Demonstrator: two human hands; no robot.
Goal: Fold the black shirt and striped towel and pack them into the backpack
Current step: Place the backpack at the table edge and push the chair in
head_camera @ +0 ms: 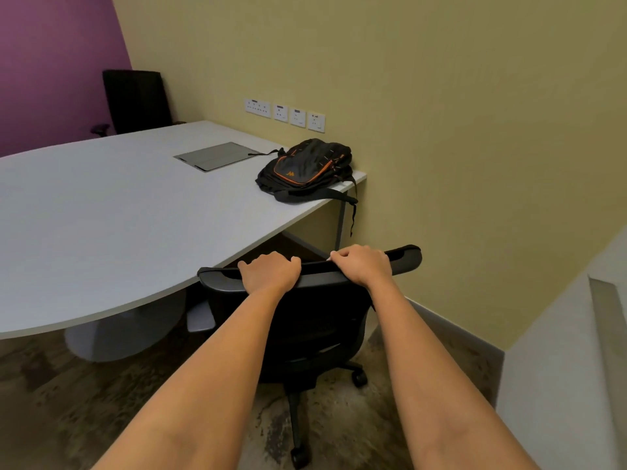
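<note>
Table [101,215] stretching away at left, office chair [305,320] being gripped by its backrest.
The left hand [271,271] and right hand [363,264] are both curling over the backrest's top edge, clamping it. The black-and-orange backpack [307,167] is lying beyond them on the table corner by the wall, one strap [353,212] dangling off the edge. The black shirt and striped towel are not showing anywhere. Since the chair is riding on castors, a hard shove risks it banging the table or snagging that strap. The backpack is showing only an orange emblem, with no readable lettering.
</note>
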